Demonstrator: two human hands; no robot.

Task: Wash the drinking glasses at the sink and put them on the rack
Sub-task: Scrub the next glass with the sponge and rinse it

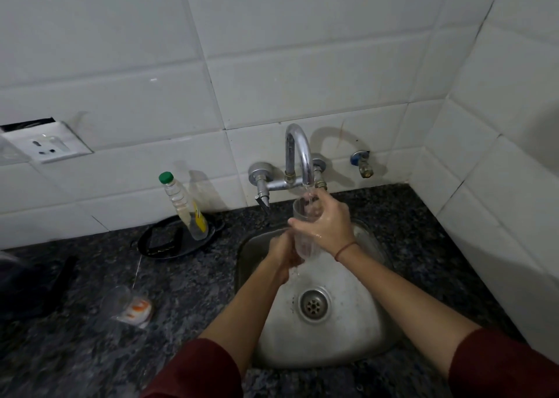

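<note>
Clear glass (304,237), shiny steel sink (357,331)

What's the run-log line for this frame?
phase: rinsing; left hand: grips glass bottom; right hand: grips glass top; tap: running; second glass: on counter

Two glasses (304,243) (116,302), one bottle (182,205), one tap (299,152) — one sink (351,285)

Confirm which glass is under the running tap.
The glass gripped by the left hand and right hand over the sink, mouth just below the tap spout. The other glass sits untouched on the counter, left of the sink.
</note>
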